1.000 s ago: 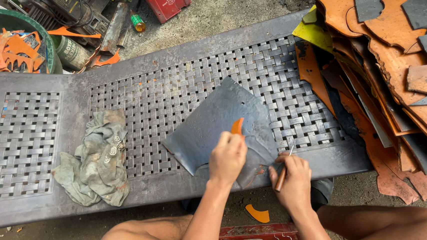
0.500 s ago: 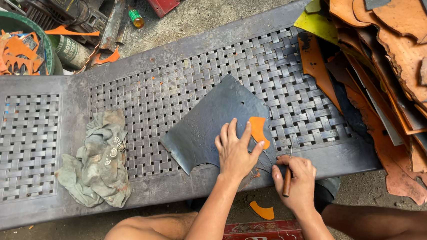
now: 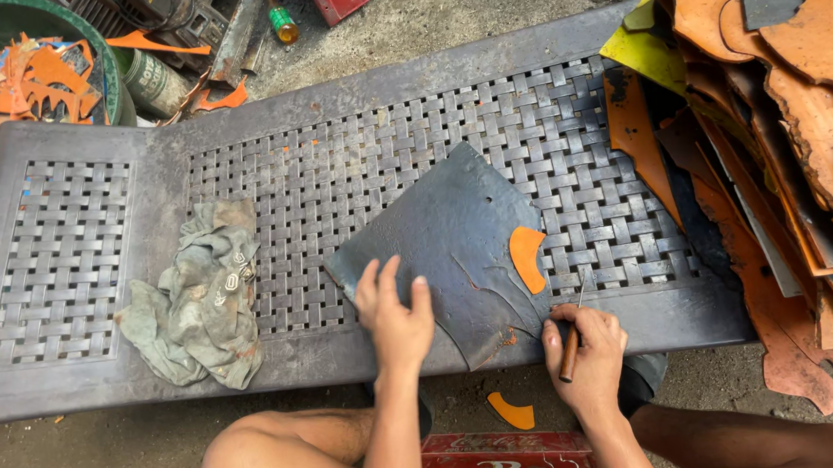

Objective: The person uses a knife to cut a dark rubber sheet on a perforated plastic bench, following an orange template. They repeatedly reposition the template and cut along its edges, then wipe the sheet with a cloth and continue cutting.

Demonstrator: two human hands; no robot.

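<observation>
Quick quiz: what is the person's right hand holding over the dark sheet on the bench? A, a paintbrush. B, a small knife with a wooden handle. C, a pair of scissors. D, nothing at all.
B: the right hand grips a knife with a brown wooden handle at the edge of the dark sheet, while the left hand presses the sheet flat.

Grey weave, orange offcuts

A dark grey sheet (image 3: 446,242) with an orange cut-out (image 3: 528,257) lies on a grey basket-weave desk (image 3: 85,384), beside a faded green-grey rag (image 3: 196,298); orange scraps (image 3: 6,92) fill a green tub (image 3: 111,79).
</observation>
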